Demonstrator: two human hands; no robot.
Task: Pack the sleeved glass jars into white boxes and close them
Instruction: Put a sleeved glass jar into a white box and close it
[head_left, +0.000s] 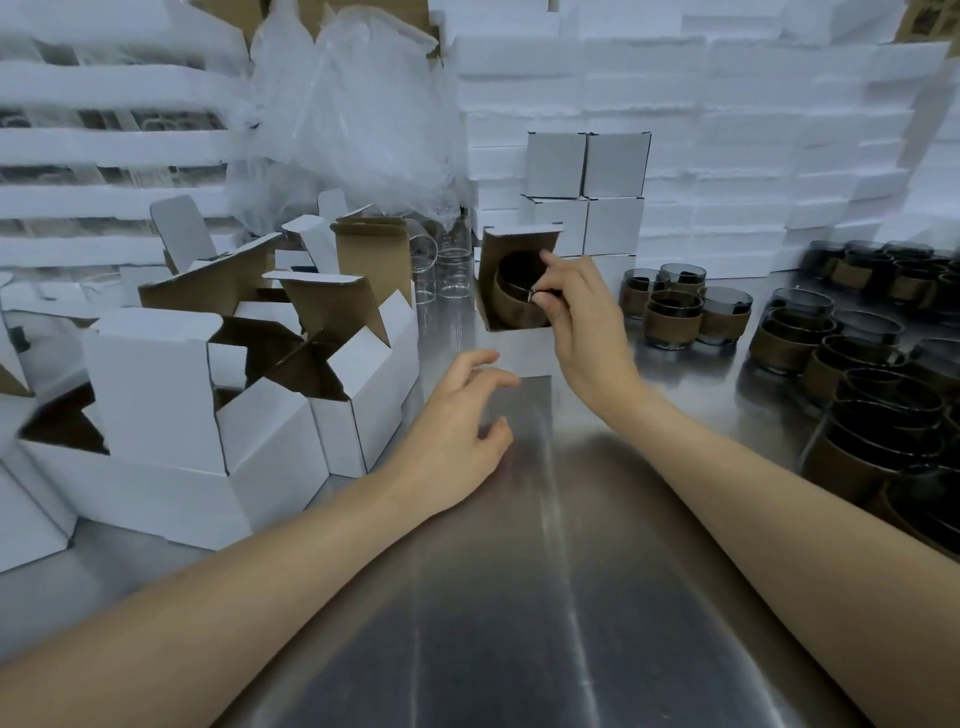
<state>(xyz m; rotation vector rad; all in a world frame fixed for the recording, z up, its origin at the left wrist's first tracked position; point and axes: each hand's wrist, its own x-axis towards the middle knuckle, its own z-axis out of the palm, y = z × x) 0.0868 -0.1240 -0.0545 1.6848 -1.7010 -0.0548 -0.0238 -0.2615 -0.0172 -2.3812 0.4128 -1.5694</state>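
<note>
1. Head view: an open box (524, 353), white outside and brown inside, is seen standing on a metal table (545, 571), with its lid flap (519, 241) raised at the back.
2. A sleeved jar (511, 299) of dark glass with a brown band is seated inside the open box, its rim just above the box's front edge.
3. The jar's rim is pinched between thumb and fingers of the right hand (582, 312), which reaches in from the right of the open box.
4. The left hand (457, 431) is held low in front of the open box, fingers loosely curled and nothing gripped; its fingertips appear close to the front wall, though contact cannot be told.
5. Closed boxes (587, 166) are stacked directly behind the open box.
6. More sleeved jars (675, 317) are grouped to the right of the open box, with a larger batch (857, 374) farther right.
7. Empty boxes (208, 389) with flaps up are crowded to the left of the open box.
8. Clear glasses (441, 270) stand just left of the open box, under crumpled plastic wrap (353, 119).
</note>
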